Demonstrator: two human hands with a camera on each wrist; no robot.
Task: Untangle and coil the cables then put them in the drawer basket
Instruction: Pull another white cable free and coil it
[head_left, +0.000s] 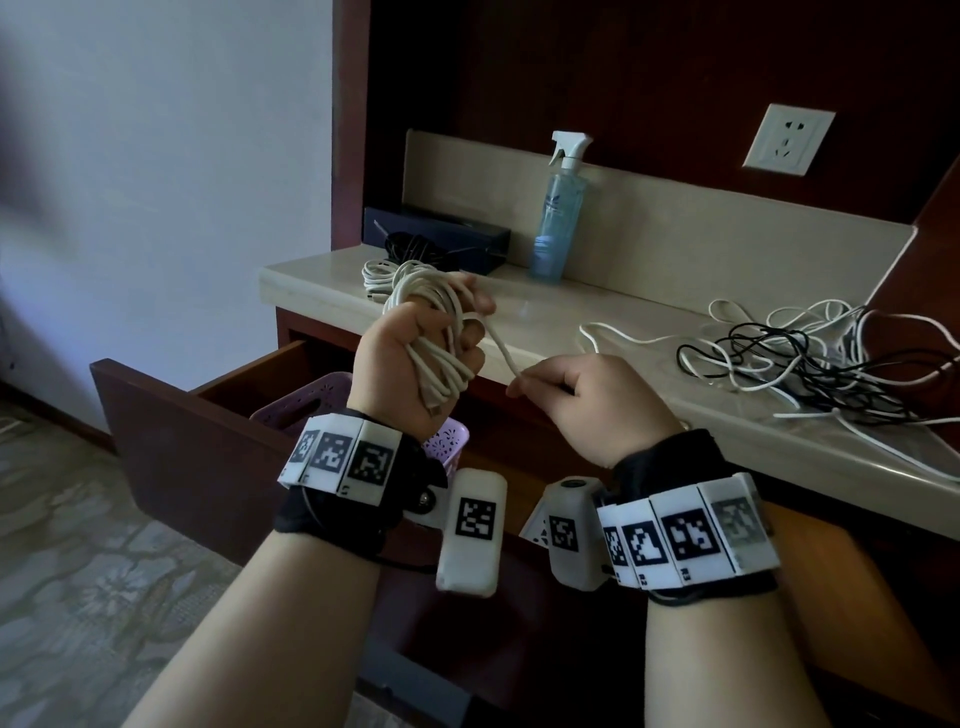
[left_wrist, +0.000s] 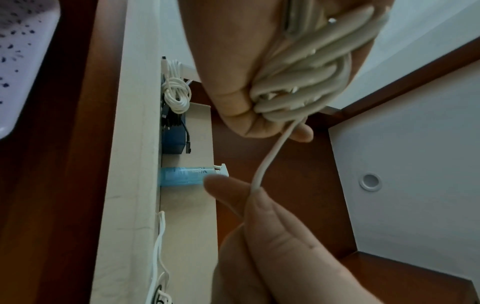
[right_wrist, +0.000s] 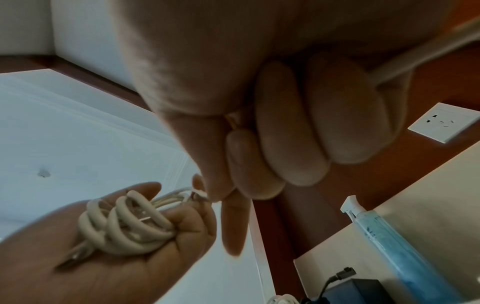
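Observation:
My left hand (head_left: 415, 358) grips a coil of off-white cable (head_left: 439, 332), wound in several loops round the palm; the same coil (left_wrist: 306, 67) (right_wrist: 124, 226) fills both wrist views. A free strand (head_left: 501, 345) runs from the coil to my right hand (head_left: 582, 400), which pinches it between thumb and forefinger. In the left wrist view the strand (left_wrist: 270, 156) hangs down to the right hand (left_wrist: 272, 236). A tangle of white and black cables (head_left: 800, 358) lies on the counter to the right. Below my hands, a purple basket (head_left: 311, 400) sits in the open drawer (head_left: 171, 431).
A coiled white cable (head_left: 376, 275) and a coiled black one (head_left: 410, 247) lie at the counter's back left, by a dark box (head_left: 467, 239). A blue spray bottle (head_left: 558, 218) stands beside it. A wall socket (head_left: 787, 137) is on the back panel.

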